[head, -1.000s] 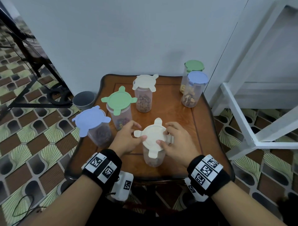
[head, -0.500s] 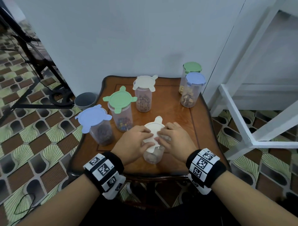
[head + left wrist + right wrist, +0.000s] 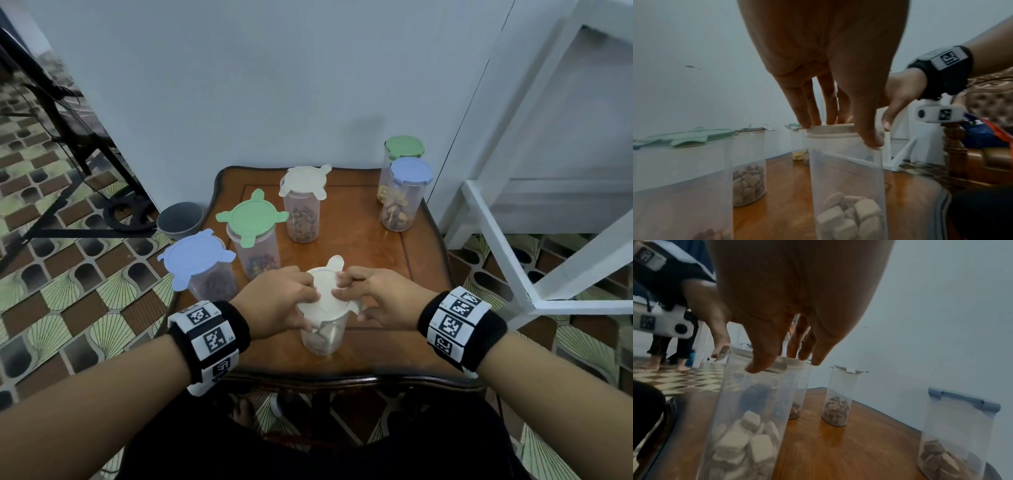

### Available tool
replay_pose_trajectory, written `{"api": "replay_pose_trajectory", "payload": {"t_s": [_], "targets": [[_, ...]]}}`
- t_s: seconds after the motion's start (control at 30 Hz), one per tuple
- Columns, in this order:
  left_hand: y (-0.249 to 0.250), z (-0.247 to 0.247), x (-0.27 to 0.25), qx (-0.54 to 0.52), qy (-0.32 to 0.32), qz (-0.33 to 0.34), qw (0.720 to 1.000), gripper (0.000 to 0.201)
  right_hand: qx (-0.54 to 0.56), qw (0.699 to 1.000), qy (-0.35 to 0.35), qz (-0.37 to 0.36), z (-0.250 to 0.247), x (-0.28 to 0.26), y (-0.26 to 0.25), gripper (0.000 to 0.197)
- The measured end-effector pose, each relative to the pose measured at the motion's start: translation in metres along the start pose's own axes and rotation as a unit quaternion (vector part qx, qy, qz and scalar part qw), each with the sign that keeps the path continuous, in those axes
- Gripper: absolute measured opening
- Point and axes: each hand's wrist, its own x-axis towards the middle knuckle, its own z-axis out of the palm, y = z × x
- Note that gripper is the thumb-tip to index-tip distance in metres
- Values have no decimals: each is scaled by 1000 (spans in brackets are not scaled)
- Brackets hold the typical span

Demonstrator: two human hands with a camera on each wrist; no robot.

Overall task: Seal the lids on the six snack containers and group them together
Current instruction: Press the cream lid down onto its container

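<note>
A glossy wooden worktop (image 3: 373, 260) stands against a pale wall (image 3: 274, 85) on patterned floor tiles (image 3: 68, 298). At its near edge, left hand (image 3: 277, 301) and right hand (image 3: 380, 298) press curled fingers (image 3: 865, 129) onto the cream lid (image 3: 330, 294).

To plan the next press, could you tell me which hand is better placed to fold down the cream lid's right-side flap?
Probably right: the right hand has its thumb beside that flap of the cream lid; the left hand holds the opposite edge.
</note>
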Motion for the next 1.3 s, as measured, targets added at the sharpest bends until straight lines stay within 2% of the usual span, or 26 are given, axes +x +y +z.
{"api": "replay_pose_trajectory", "payload": {"t_s": [0.1,0.27,0.37,0.57,0.73,0.97,1.1,1.17,1.23,1.3], "targets": [[0,9,-6,20,26,29,999,42,-49,999,9,-17,-3,6,1,52],[-2,13,-8,-5,30,25,999,38,-72,995,36,-55,-1,13,3,32],[-9,11,-3,-42,18,33,998,41,-92,990,59,-89,7,10,10,33],[-26,11,1,-105,32,60,992,44,-138,971,167,-104,29,0,12,28],[-29,19,-1,-155,66,47,985,46,-118,972,174,-102,28,1,14,30],[-18,26,-3,-119,86,22,989,54,-51,990,128,1,18,-5,-4,40],[-10,25,-2,-68,110,-10,992,62,22,988,125,88,20,-7,-14,50],[-14,19,3,-66,65,-54,994,84,21,985,132,107,27,-6,-20,58],[-19,10,9,-63,-40,-87,993,110,4,983,142,116,35,-5,-26,60],[-22,0,14,-53,-135,-88,986,114,-13,978,164,125,42,-5,-34,54]]}}
